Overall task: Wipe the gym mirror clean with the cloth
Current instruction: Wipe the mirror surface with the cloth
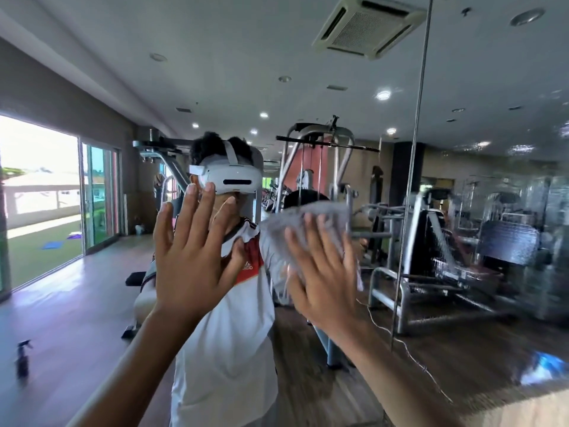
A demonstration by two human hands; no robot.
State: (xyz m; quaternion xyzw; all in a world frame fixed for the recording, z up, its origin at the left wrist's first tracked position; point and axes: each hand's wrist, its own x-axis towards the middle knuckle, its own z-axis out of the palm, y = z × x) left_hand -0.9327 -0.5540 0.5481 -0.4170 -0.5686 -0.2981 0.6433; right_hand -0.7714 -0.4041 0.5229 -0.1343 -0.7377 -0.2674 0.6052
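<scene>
My right fingers (311, 238) lie straight and spread, pressing the grey cloth (295, 217) flat against the mirror (462, 72); nothing is pinched. My left hand (191, 260) is open too, fingers splayed, seemingly resting on the glass. I judge this as mid-wipe. The cloth sits at head height. Its long axis seems to run across, tilting up rightward, though blur hides its edges. The next move calls for sweeping right, past the seam (412, 180), onto the droplet-streaked panel (523, 211).

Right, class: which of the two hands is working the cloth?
The right hand presses the grey cloth flat to the mirror; the left hand is bare, fingers spread.
</scene>
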